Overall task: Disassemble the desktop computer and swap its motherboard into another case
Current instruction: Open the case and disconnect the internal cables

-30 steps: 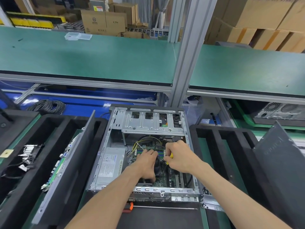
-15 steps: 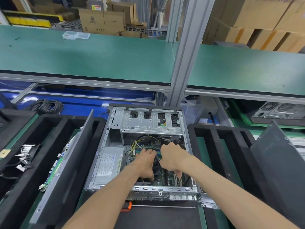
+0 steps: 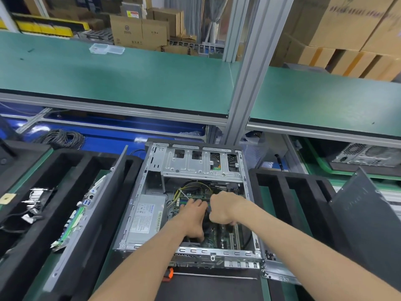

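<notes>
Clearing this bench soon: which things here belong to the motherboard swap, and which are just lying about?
In the job:
open computer case
motherboard
left hand
right hand

Lying about:
clear plastic box
coiled black cable
cardboard boxes

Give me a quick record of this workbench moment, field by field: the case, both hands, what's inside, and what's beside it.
case: open desktop case, lying flat, side panel off
left hand: left hand rests on the black cooler over the motherboard
right hand: right hand curled, fist down inside the case; what it holds is hidden
power supply: grey power supply, left of the hands
left side: black foam tray with a second board standing in it
near edge: screwdriver lying before the case
</notes>
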{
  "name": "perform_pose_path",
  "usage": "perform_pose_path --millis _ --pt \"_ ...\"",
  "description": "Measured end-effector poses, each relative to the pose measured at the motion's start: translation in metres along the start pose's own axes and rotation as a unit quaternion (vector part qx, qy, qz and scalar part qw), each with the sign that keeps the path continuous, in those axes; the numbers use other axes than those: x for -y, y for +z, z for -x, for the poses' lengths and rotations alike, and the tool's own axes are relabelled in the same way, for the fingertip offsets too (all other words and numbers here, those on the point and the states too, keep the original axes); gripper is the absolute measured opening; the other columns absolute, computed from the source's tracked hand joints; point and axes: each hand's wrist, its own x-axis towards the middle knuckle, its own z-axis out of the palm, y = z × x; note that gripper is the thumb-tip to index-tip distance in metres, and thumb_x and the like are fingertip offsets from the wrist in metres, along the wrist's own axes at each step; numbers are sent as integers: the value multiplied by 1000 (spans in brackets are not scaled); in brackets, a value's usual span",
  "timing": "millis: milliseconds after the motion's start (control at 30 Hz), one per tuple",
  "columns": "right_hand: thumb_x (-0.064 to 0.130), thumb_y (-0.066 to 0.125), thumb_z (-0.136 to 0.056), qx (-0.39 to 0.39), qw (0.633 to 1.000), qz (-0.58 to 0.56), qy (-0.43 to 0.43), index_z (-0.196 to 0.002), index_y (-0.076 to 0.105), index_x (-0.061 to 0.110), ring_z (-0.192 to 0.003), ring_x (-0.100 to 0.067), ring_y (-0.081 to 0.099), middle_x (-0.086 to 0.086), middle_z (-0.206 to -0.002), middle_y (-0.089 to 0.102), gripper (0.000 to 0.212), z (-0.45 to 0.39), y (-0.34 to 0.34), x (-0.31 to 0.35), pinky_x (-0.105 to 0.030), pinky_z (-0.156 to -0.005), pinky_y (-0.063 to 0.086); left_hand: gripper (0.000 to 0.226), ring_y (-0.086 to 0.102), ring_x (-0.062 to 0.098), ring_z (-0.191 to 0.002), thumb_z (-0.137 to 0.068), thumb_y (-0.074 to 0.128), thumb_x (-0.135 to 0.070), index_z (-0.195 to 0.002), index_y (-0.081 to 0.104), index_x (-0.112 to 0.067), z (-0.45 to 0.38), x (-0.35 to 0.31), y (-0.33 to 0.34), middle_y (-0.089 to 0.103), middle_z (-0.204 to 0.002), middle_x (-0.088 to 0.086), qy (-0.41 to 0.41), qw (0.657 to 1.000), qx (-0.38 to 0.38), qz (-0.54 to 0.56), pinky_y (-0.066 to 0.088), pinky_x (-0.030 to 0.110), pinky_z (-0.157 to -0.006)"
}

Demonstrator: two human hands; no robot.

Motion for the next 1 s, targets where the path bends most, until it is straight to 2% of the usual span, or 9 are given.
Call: perform_pose_path --millis 100,167,300,400,533,667,800,900,1000 --pt "9 42 -89 84 996 13 18 -82 54 2 -66 -25 56 -17 -90 67 15 1 -3 -5 -33 -66 47 111 30 29 -133 -60 91 -43 -147 29 -14 0 0 0 38 -141 4 -7 1000 3 -10 34 52 -113" --pt "19 51 -88 -6 993 117 -28 -96 55 9 -76 -26 56 -9 -98 64 13 5 3 -3 -37 -70 43 110 28 30 -134 -61 91 -43 -148 30 -15 -1 0 1 37 -142 5 -6 1000 4 -9 32 53 -113" --pt "20 69 -83 -141 914 322 -205 -83 55 20 -60 -20 41 -6 -93 66 14 10 19 13 -37 -62 37 101 15 35 -143 -68 86 -44 -152 34 -20 -3 -1 0 28 -153 3 -13 999 40 -22 23 56 -118" --pt "19 67 -82 -146 960 193 -142 -95 62 13 -75 -28 58 -10 -100 64 15 6 18 2 -37 -64 38 103 23 32 -136 -64 87 -44 -149 35 -18 -2 -1 1 34 -146 5 -8 1000 23 -17 29 53 -115" --pt "19 45 -89 -2 1000 -6 22 -125 54 6 -91 -33 60 -16 -110 61 39 3 11 -13 -40 -82 54 106 32 28 -128 -59 90 -43 -143 32 -13 0 0 0 40 -137 5 -4 1000 -5 -12 39 48 -108" --pt "23 55 -90 -59 989 127 -43 -119 59 12 -92 -30 61 -10 -112 61 31 10 13 0 -39 -73 45 105 29 29 -131 -60 89 -44 -146 35 -16 -3 1 2 39 -140 5 0 1000 -3 -19 36 49 -111" --pt "20 67 -91 -143 921 313 -180 -107 67 14 -87 -26 62 -8 -107 66 17 14 29 22 -38 -65 41 102 20 32 -139 -68 82 -48 -152 31 -21 -7 0 2 29 -152 5 -6 998 35 -55 25 52 -118" --pt "19 67 -89 -133 959 215 -131 -114 64 11 -95 -30 65 -10 -112 62 27 12 22 13 -39 -68 43 105 18 34 -141 -66 85 -48 -153 31 -22 -6 0 3 29 -152 5 -9 999 33 -42 24 53 -118" --pt "19 50 -93 -8 999 46 -1 -117 59 5 -75 -29 68 -12 -105 59 29 11 9 -1 -38 -68 53 107 30 29 -132 -58 91 -45 -143 34 -16 -4 1 3 39 -141 4 -6 1000 -3 -15 35 51 -111"
